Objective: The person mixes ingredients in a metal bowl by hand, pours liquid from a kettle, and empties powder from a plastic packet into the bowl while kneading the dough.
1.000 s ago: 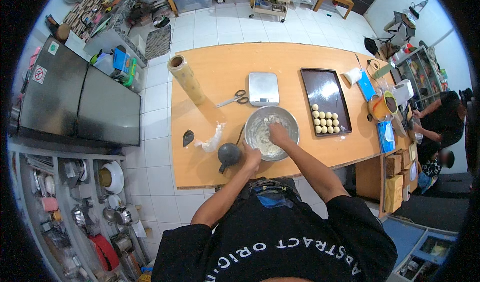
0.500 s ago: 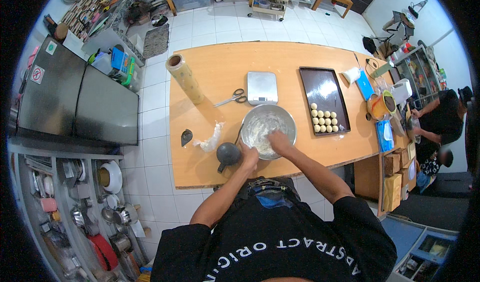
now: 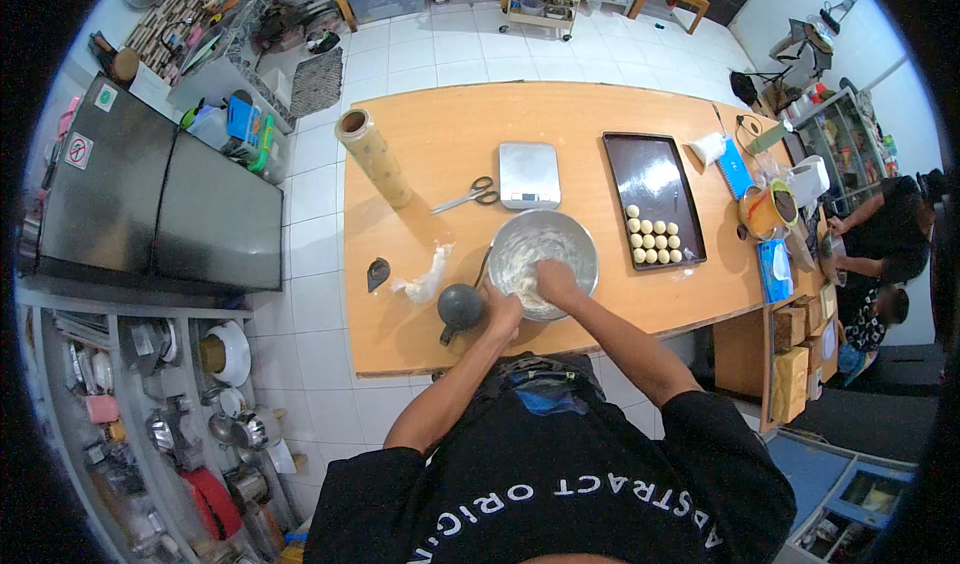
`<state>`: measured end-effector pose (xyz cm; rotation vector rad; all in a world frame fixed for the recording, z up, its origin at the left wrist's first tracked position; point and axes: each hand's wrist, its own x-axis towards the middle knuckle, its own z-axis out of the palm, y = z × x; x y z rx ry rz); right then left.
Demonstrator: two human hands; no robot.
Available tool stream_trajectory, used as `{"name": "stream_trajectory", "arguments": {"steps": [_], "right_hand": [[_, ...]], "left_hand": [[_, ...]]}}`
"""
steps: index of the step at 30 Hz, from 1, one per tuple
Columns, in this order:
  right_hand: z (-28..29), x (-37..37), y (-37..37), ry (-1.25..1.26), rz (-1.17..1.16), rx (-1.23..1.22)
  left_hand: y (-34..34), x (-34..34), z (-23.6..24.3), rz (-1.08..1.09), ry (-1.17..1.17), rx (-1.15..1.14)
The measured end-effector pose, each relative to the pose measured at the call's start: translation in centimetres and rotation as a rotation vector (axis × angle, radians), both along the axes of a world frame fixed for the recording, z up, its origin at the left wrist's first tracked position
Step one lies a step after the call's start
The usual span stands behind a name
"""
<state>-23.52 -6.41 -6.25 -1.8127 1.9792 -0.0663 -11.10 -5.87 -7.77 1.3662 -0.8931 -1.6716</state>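
Observation:
A round metal bowl point(image 3: 530, 234) with pale dough inside sits near the front edge of the wooden table point(image 3: 600, 124). My right hand point(image 3: 555, 279) reaches into the bowl and presses on the dough; I cannot tell if it grips any. My left hand point(image 3: 503, 314) rests on the bowl's near left rim, holding it. A dark round cup point(image 3: 460, 307) stands just left of that hand. A dark baking tray point(image 3: 650, 199) with several small pale dough balls point(image 3: 652, 241) lies to the right of the bowl.
Behind the bowl lie a silver kitchen scale point(image 3: 528, 174), scissors point(image 3: 465, 197) and a roll of cling film point(image 3: 373, 156). A crumpled white scrap point(image 3: 425, 279) lies left. Tubs and boxes crowd the table's right end, where a person point(image 3: 885, 234) sits. A dark fridge point(image 3: 150, 209) stands left.
My right hand has shifted slightly within the bowl, working the dough. My left hand stays on the rim.

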Motion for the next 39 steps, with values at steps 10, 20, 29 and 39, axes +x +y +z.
{"name": "stream_trajectory", "arguments": {"steps": [10, 20, 29, 39], "right_hand": [[-3.0, 1.2, -0.3, 0.081, 0.206, 0.018], [-1.3, -2.4, -0.6, 0.008, 0.149, 0.011], [-1.8, 1.1, -1.3, 0.036, 0.279, 0.022], [-2.4, -4.4, 1.4, 0.183, 0.244, 0.070]], "left_hand": [[0.2, -0.9, -0.4, 0.002, -0.034, 0.063], [-0.2, -0.7, -0.6, 0.011, 0.017, -0.040], [-0.1, -0.5, 2.5, -0.038, -0.163, 0.054], [-0.1, -1.2, -0.3, 0.047, -0.047, 0.024]]}}
